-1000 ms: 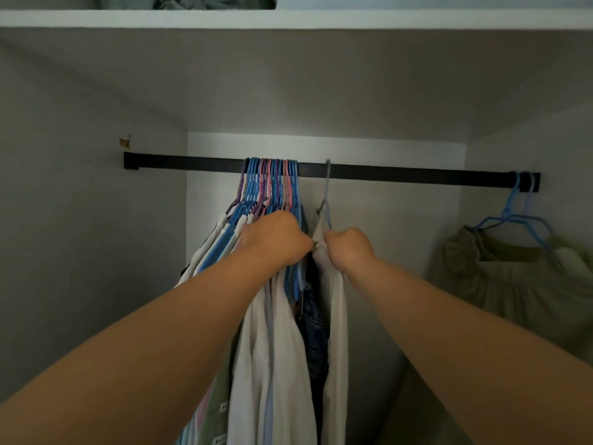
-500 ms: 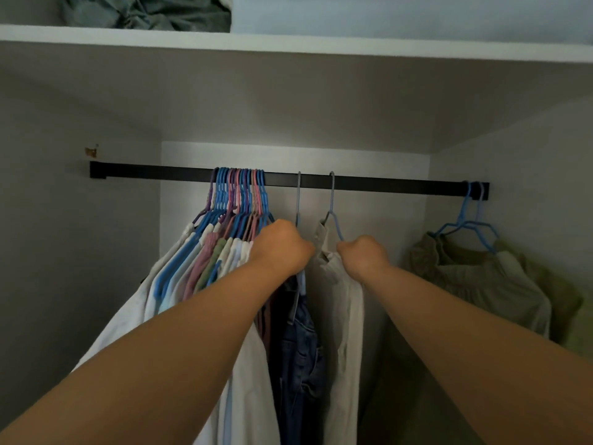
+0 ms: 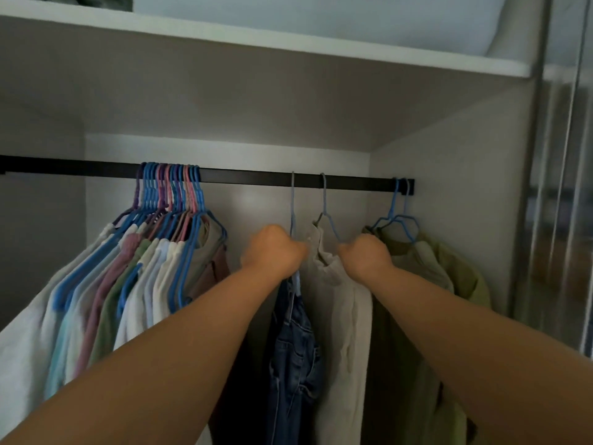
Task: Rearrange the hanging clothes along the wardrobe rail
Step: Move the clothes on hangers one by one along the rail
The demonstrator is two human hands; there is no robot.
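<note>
Two forearms: reach up from the bottom corners of the view toward the middle of the wardrobe.
Left hand [image 3: 272, 250]: curled into a fist around the blue hanger [image 3: 292, 203] that carries the dark jeans [image 3: 293, 354], gripping it just under the hook's stem.
Right hand [image 3: 365, 256]: fisted on the shoulder of the second hanger [image 3: 325, 203], which bears the pale beige garment [image 3: 340, 316].
Jeans and beige garment: hang side by side, touching, between the two hands and below them.
Left bundle [image 3: 138, 277]: many shirts in white, pale blue, mauve and green, packed tight on blue, pink and purple hangers, well apart from the jeans.
Right pair [image 3: 449, 271]: olive and yellow-green garments on two blue hangers at the far right end, just beside the right hand.
Rail [image 3: 250, 176]: black bar running across the wardrobe; all hooks sit on it, with bare stretches either side of the middle two.
Shelf [image 3: 288, 40]: white board above the rail, with folded fabric on top, too blurred to identify.
</note>
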